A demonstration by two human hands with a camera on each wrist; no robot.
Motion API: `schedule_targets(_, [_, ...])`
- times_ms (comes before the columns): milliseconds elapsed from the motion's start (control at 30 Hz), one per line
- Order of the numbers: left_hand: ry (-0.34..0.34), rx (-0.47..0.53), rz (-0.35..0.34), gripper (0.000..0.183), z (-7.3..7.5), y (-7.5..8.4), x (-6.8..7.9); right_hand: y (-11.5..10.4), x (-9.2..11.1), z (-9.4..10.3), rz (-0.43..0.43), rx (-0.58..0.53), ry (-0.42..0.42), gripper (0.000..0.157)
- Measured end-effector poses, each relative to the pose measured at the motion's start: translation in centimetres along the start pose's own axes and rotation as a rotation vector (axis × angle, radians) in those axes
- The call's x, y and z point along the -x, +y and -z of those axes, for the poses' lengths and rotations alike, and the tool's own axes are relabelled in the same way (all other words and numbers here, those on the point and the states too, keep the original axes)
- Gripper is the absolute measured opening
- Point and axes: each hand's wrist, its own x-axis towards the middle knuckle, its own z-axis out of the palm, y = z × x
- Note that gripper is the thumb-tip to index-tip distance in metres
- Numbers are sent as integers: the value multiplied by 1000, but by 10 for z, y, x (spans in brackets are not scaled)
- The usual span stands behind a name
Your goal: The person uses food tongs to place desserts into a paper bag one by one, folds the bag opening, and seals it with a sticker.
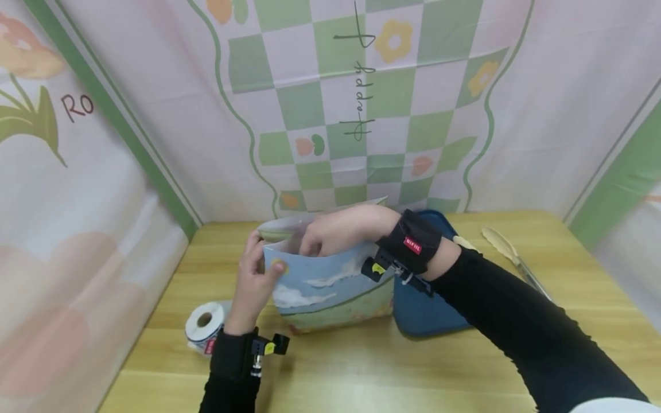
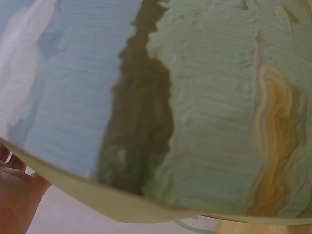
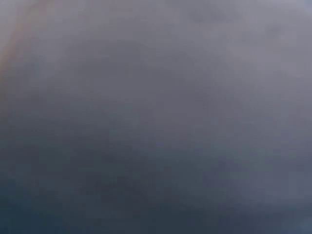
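A paper bag (image 1: 330, 289) painted with blue sky, white clouds and green ground stands on the table, its mouth spread apart at the top. At its upper left corner my left hand (image 1: 253, 287) grips the rim, thumb on the front face and fingers on the far side. My right hand (image 1: 346, 229) reaches down over the rim into the mouth. Its fingertips are hidden inside, so I cannot tell whether they hold anything. In the left wrist view the bag's painted side (image 2: 195, 107) fills most of the picture. The right wrist view is a dark grey blur.
Behind the bag's right side lies a dark blue tray (image 1: 426, 315), partly under my right forearm. Tongs (image 1: 503, 244) with cream tips and a metal handle lie at the right. A label roll (image 1: 198, 327) stands left of my left wrist. A printed curtain (image 1: 341, 103) hangs behind the table.
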Motion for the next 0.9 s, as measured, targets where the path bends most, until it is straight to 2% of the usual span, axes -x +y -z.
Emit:
schedule_targets(133, [4,19,-1,52,1,2,0,-4,6,-1,-81,61,100,25])
schedule_targets(200, [4,33,8,37,2,4,0,-5,10,-1,-148,103,177,19])
schedule_targets(267, [1,43,16,30,2,6,-1,-6,14,-1,-258,149,255,14])
schedule_targets(433, [-6,59,10,34,4,5,-1,-9,18,-1,-433,287,350,7])
schedule_targets(567, [7,52,13,36,5,3,0,-12,28,2,-480,275,443,16])
schedule_targets(667, [4,53,35,35,5,2,0,-9,46,0,-442,175,622,17])
schedule_targets(767, [-16,42,68,29,5,2,1,5,69,-8,-300,55,800,26])
schedule_targets(833, [-39,32,80,30,7,3,0,19,84,-18,-183,-46,858,43])
schedule_targets(900, [-68,22,88,36,9,4,-1,34,95,-31,-75,-167,881,61])
